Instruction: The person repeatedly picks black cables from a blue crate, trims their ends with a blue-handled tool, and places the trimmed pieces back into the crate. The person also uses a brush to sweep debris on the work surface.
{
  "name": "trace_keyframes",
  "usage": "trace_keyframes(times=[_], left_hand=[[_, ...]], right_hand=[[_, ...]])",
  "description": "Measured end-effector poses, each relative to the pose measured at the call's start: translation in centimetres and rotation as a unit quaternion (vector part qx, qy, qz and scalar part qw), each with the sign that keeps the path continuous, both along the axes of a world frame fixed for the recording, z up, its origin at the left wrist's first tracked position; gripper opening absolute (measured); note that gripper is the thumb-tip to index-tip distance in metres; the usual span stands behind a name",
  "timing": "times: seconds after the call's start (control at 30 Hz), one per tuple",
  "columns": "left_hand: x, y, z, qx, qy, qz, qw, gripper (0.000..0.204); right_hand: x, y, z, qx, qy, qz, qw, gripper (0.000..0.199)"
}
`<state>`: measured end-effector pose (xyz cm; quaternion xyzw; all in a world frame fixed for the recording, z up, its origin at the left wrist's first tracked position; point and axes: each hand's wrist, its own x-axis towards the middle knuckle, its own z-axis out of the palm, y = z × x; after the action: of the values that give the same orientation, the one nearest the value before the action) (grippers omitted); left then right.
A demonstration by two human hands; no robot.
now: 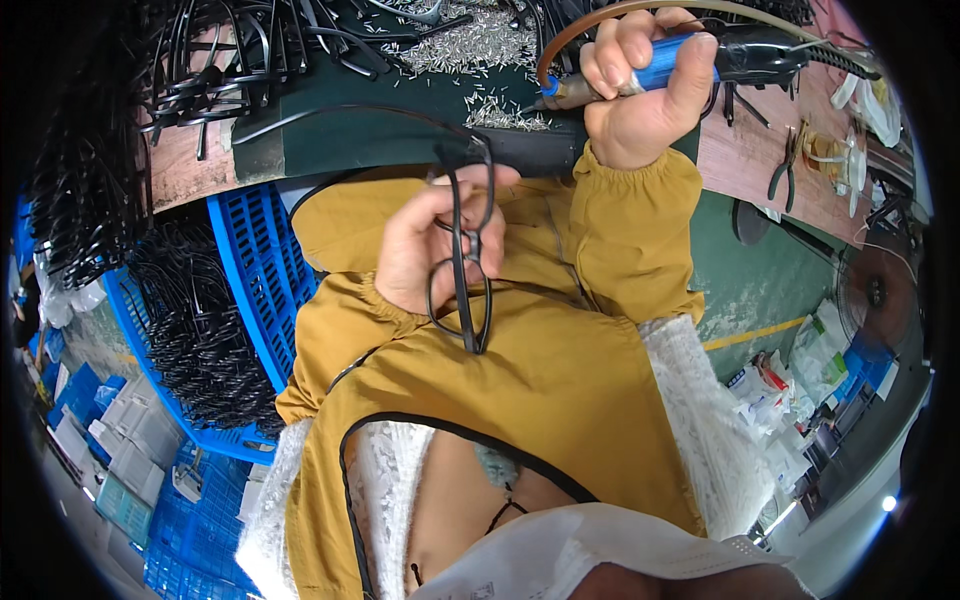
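Note:
My left hand (406, 238) is closed around a pair of black eyeglass frames (460, 270), held upright in front of my lap. One temple of the frames sweeps out to the left over the mat's edge. At the upper right, my right hand (640, 120) grips a blue and black electric screwdriver (745, 60), its tip pointing left. A brown hose (590, 18) curves from near the tip over my hand. Just below that tip lies a small heap of tiny silvery screws (505, 115) on the dark green mat (340, 130).
A larger spread of screws (475, 50) covers the mat's far part. Many black glasses frames (215, 85) lie at the far left. A blue basket (262, 275) full of black parts stands beside my left arm. Pliers (787, 170) and a fan (875, 290) are at right.

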<state>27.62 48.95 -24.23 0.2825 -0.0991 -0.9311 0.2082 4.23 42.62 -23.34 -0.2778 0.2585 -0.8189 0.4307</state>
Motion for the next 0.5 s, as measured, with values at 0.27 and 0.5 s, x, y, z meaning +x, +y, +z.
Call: trace_keyframes(times=[0.27,0.5], left_hand=[[0.6,-2.6,1.9,-0.235,-0.016,0.181,0.955,0.065],[-3.1,0.2,0.4,-0.515,-0.150,0.254,0.805,0.018]], right_hand=[[-1.4,-0.4,0.3,-0.050,0.014,0.033,0.998,0.026],[-1.0,-2.2,-0.1,-0.173,-0.250,0.153,0.940,0.024]])
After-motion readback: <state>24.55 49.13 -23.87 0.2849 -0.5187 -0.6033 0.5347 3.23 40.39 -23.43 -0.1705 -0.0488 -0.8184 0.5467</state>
